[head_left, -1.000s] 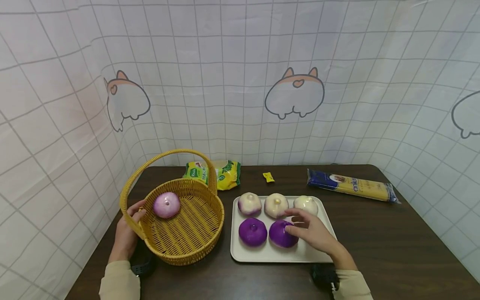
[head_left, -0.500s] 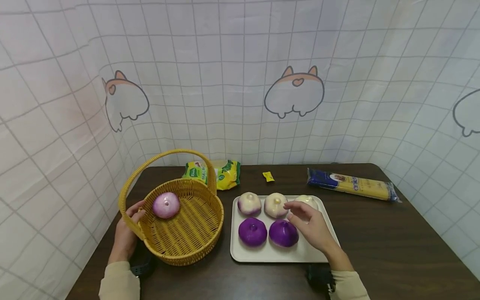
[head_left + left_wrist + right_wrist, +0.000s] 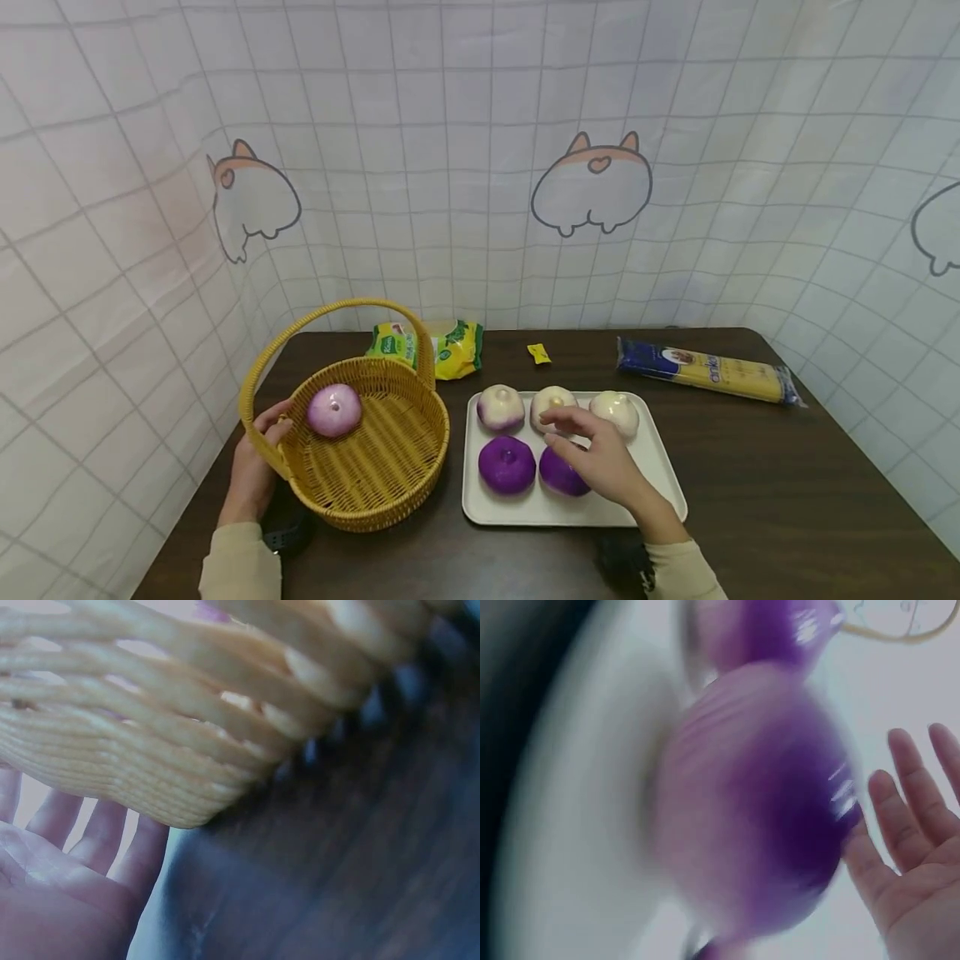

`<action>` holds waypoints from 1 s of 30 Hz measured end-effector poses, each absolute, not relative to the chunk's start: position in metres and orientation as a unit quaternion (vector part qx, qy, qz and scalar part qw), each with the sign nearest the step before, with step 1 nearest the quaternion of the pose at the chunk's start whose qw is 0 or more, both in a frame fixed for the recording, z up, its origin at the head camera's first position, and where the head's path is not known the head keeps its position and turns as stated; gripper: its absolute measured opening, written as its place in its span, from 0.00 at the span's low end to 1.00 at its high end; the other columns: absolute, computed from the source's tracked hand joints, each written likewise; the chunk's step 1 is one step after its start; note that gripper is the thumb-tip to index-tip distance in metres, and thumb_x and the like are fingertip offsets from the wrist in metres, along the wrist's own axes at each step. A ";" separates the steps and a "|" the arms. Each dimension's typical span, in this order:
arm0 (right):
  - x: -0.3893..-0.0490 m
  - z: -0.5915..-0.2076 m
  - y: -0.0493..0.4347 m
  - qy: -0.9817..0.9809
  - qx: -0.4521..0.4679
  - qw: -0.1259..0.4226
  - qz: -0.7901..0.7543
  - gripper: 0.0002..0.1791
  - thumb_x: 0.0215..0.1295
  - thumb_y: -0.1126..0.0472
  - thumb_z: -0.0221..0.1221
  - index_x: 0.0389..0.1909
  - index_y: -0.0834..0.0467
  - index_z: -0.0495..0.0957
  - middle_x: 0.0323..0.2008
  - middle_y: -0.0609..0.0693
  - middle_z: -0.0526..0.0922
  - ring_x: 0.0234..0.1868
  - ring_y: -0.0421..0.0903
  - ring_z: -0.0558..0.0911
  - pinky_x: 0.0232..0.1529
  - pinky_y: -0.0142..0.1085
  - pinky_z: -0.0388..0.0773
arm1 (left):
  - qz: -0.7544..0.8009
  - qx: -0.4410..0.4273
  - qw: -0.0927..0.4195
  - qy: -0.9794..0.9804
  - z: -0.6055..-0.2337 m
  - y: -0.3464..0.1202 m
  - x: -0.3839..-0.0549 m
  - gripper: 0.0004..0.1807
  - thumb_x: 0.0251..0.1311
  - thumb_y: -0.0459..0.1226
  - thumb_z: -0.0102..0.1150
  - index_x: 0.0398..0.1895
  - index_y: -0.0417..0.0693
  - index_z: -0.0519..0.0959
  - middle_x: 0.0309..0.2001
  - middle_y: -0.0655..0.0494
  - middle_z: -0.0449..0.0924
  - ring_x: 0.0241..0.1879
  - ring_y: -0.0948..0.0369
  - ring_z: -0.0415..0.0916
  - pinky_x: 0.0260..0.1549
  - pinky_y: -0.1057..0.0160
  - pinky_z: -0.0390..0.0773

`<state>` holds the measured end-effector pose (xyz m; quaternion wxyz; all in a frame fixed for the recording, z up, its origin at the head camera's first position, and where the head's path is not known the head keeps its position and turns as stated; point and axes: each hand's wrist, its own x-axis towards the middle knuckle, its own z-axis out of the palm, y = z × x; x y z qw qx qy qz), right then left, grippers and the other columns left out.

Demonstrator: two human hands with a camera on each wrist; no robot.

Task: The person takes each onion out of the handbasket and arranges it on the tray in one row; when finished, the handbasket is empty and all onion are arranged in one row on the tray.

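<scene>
A woven yellow basket [image 3: 375, 492] with a tall arched handle stands on the left, holding one pale purple onion [image 3: 334, 410]. My left hand [image 3: 252, 471] grips its left side by the foot of the handle; in the left wrist view the fingers [image 3: 101, 832] run up behind the weave. To the right, a white tray [image 3: 630, 492] carries a dark purple onion [image 3: 507, 465], a second dark purple onion [image 3: 561, 473] and three whitish onions [image 3: 500, 408]. Over the second one hovers my right hand [image 3: 600, 458], fingers spread and holding nothing; it partly hides that onion and the middle whitish one.
Behind the basket lie green and yellow packets [image 3: 456, 350]. A small yellow wrapped sweet [image 3: 538, 354] is behind the tray, and a long blue and yellow pasta packet [image 3: 708, 372] lies at the back right. A grid-patterned curtain [image 3: 480, 208] surrounds the dark table [image 3: 780, 500].
My right hand has come away from the second dark purple onion and shifted left above the tray. The left hand and basket stay in place.
</scene>
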<state>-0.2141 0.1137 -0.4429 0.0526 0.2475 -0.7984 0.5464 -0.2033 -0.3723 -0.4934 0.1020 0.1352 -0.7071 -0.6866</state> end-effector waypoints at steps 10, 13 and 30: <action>-0.219 -0.409 0.069 -0.812 0.343 -0.004 0.472 0.16 0.65 0.55 0.63 0.53 0.49 0.79 0.53 0.45 0.81 0.53 0.48 0.80 0.57 0.46 0.74 | -0.680 0.145 0.095 -0.712 -0.491 -0.372 -0.202 0.29 0.71 0.50 0.50 0.71 0.50 0.65 0.62 0.54 0.64 0.53 0.63 0.71 0.44 0.75 0.74; -0.219 -0.404 0.055 -0.820 0.363 -0.028 0.442 0.17 0.65 0.53 0.62 0.54 0.48 0.79 0.53 0.41 0.81 0.55 0.44 0.79 0.57 0.43 0.73 | -0.679 0.142 0.092 -0.715 -0.489 -0.371 -0.203 0.29 0.72 0.50 0.49 0.72 0.50 0.63 0.63 0.54 0.62 0.54 0.62 0.70 0.44 0.75 0.73; -0.219 -0.399 -0.010 -0.809 0.454 -0.055 0.368 0.17 0.69 0.52 0.58 0.57 0.52 0.78 0.54 0.46 0.80 0.56 0.38 0.76 0.58 0.34 0.71 | -0.679 0.141 0.094 -0.714 -0.490 -0.370 -0.203 0.29 0.71 0.50 0.49 0.71 0.51 0.64 0.62 0.55 0.63 0.54 0.63 0.69 0.45 0.75 0.73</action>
